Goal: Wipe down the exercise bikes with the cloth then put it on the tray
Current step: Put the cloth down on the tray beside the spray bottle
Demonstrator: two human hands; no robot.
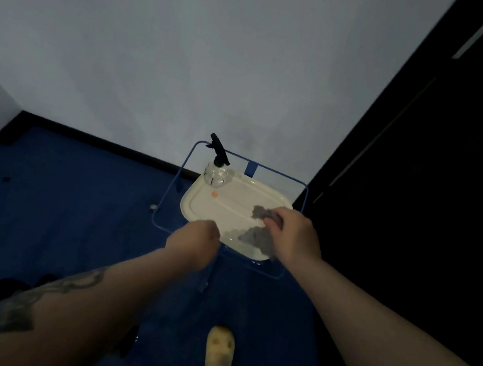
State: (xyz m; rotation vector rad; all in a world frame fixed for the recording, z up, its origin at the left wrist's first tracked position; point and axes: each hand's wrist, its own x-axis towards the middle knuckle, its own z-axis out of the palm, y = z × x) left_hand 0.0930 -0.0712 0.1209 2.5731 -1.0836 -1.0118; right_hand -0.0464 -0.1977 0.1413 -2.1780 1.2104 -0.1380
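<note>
Reaching down, both hands' grips pinch the grey cloth (256, 236) over the tray (217, 207).

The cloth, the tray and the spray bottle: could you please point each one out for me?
cloth (256, 239): head view, on its grey lower fold lying on the tray.
tray (229, 209): head view, on the bare cream middle of its floor.
spray bottle (216, 173): head view, on its clear body below the black trigger head.
</note>
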